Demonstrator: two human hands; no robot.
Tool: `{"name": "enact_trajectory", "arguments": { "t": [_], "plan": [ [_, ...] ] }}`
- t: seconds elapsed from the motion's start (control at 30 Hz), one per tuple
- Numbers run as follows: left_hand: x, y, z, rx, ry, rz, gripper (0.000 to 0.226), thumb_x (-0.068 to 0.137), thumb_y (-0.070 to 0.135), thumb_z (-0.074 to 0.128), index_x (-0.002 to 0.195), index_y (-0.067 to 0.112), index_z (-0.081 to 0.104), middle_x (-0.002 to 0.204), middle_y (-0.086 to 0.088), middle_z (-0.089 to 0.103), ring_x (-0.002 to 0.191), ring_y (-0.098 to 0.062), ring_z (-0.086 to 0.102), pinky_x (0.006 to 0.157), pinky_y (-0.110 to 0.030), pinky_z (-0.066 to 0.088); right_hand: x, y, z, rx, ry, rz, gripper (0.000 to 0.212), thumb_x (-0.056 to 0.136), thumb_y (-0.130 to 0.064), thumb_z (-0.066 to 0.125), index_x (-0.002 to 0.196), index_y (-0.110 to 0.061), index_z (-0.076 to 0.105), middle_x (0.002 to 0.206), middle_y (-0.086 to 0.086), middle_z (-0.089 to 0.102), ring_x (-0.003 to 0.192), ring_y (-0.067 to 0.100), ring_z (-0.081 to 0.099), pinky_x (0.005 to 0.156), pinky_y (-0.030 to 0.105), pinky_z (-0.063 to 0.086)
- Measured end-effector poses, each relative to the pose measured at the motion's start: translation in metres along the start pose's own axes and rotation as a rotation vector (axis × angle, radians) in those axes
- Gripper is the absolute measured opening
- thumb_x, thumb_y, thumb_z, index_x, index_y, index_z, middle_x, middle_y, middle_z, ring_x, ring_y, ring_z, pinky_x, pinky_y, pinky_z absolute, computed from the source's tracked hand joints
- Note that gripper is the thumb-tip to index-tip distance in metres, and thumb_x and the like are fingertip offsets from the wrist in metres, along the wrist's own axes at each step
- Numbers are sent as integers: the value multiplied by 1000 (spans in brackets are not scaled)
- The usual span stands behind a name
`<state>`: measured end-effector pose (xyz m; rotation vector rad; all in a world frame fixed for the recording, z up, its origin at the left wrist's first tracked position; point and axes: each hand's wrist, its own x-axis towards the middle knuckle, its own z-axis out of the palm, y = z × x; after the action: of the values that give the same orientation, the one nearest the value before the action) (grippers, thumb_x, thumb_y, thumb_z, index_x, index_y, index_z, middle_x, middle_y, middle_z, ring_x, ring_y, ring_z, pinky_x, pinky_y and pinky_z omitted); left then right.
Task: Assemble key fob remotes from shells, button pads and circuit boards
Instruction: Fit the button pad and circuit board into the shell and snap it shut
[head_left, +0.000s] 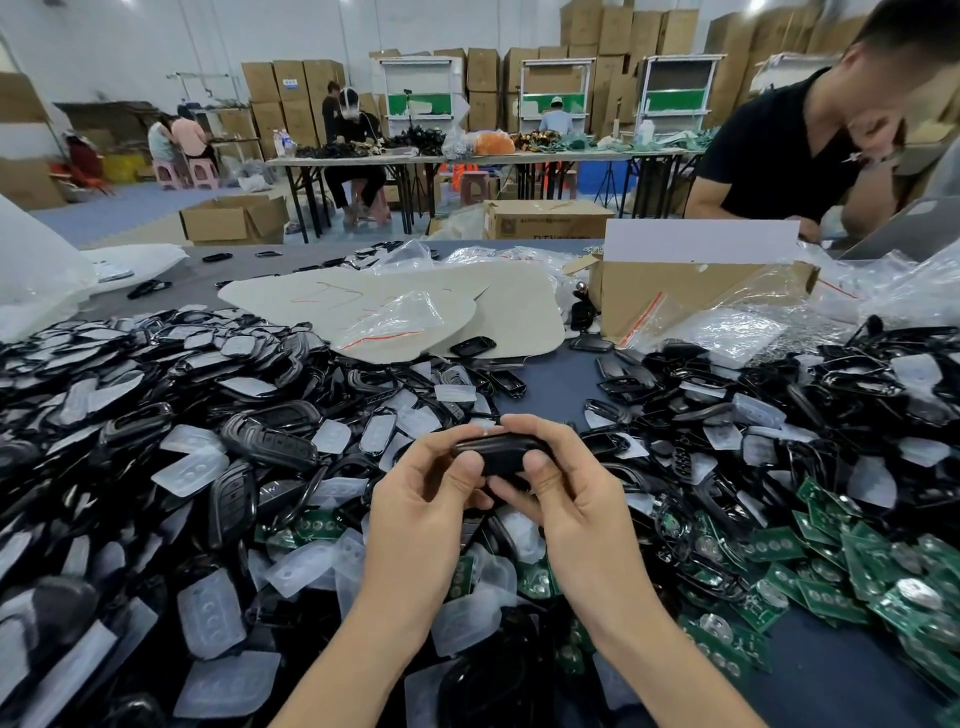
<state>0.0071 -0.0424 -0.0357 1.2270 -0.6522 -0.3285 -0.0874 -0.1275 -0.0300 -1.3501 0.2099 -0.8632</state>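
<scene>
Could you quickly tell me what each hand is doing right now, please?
Left hand: closed on the left end of a glossy black oval plastic key fob shell.
Right hand: closed on the right end of that shell.

Glossy black plastic shells (270, 441), frosted translucent soft-looking button pads (210, 613), glossy green circuit boards (826, 592).

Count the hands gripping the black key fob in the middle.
2, both on the key fob: the left hand grips its left end, the right hand its right end. No others seem hidden.
</scene>
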Motion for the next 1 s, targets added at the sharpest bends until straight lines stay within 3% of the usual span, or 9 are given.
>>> {"name": "enact_trajectory", "arguments": {
  "t": [0.17,0.3,0.37,0.77,0.87,1.0],
  "plan": [
    [-3,2,0,145,-11,87,28,95,13,61,98,40,71,97,7,74,77,-9,66,69,-19,53,0,-2,2,-22,-16,-6,22,100,-10,56,107,-24,71,111,-4,73,108,15,71,88,21,56],
    [-3,7,-2,105,-79,35,16,88,28,64,101,33,72,98,3,75,75,-12,66,71,-22,55,0,-3,0,-33,6,-21,28,101,-8,55,100,-30,72,111,-5,73,109,15,70,88,21,57],
    [-1,9,-4,98,-103,12,21,84,33,65,103,29,74,97,0,75,75,-13,66,72,-23,55,0,-3,0,-44,7,-23,33,101,-5,53,98,-32,72,111,-6,73,110,14,70,88,20,56],
    [-2,12,-2,148,-65,85,21,85,27,64,103,21,74,94,7,76,76,-2,67,71,-13,50,0,-6,1,-87,-7,-34,40,98,-3,56,96,-39,74,108,-6,75,106,14,71,87,21,56],
    [-3,10,-2,160,-48,104,15,91,14,65,103,19,73,92,9,76,75,-1,67,69,-11,50,1,-6,0,-73,-20,-23,44,99,-1,55,96,-40,75,106,-6,75,105,14,71,86,20,56],
    [-4,9,-1,152,-33,111,14,93,12,64,102,18,73,91,7,75,75,0,66,69,-11,50,1,-5,-1,-34,-43,-17,33,98,-3,56,99,-29,76,107,-4,76,105,16,72,86,20,56]
  ]
}}
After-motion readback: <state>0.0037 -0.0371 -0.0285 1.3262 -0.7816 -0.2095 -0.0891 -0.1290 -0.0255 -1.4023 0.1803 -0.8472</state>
